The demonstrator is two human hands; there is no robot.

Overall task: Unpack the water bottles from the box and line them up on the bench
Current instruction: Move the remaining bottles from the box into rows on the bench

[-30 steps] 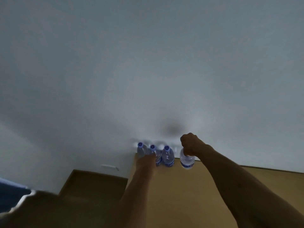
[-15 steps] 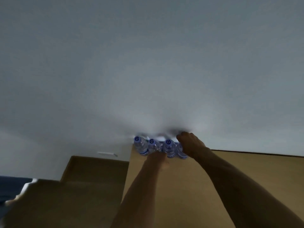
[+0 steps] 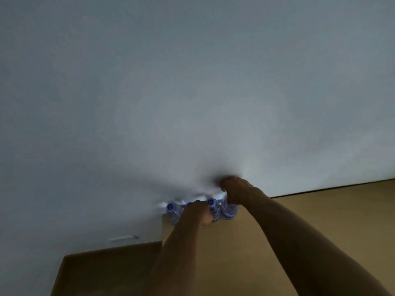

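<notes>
I see a plain indoor room, its kind unclear: a bare pale wall (image 3: pixel 192 82) fills most of my view, meeting a light brown bench (image 3: pixel 320 210) top with a lower brown step (image 3: pixel 106 272) at its left, dimly lit

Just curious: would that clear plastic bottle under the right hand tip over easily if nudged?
Probably yes: the clear plastic water bottle looks tall and narrow. Its neighbour, the blue-capped bottle, stands close and may steady it. The right hand grips its top, so it should hold for now.
</notes>
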